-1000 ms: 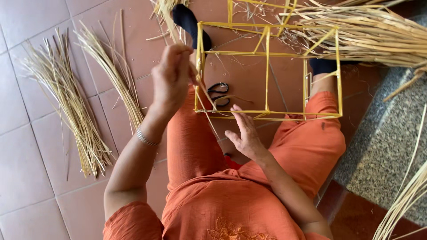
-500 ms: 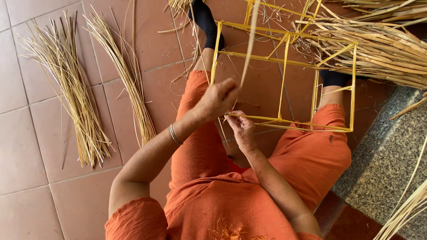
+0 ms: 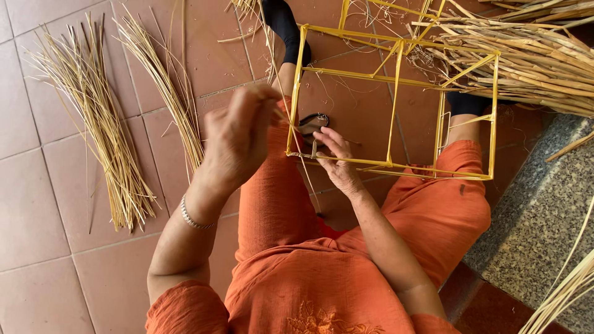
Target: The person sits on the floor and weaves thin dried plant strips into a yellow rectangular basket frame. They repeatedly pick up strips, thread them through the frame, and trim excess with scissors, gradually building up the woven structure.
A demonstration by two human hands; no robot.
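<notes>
Head view: right hand [image 3: 337, 158] pinches the yellow stick frame [image 3: 396, 99] at its near corner. Left hand [image 3: 238, 136], raised just left, grips a thin strand [image 3: 307, 179].

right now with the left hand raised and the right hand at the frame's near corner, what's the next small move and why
Probably draw the left hand further up and away to tighten the thin strand, while the right hand pins it at the near corner of the yellow frame. The strand looks to run between both hands, and the right fingers sit on that joint.
</notes>
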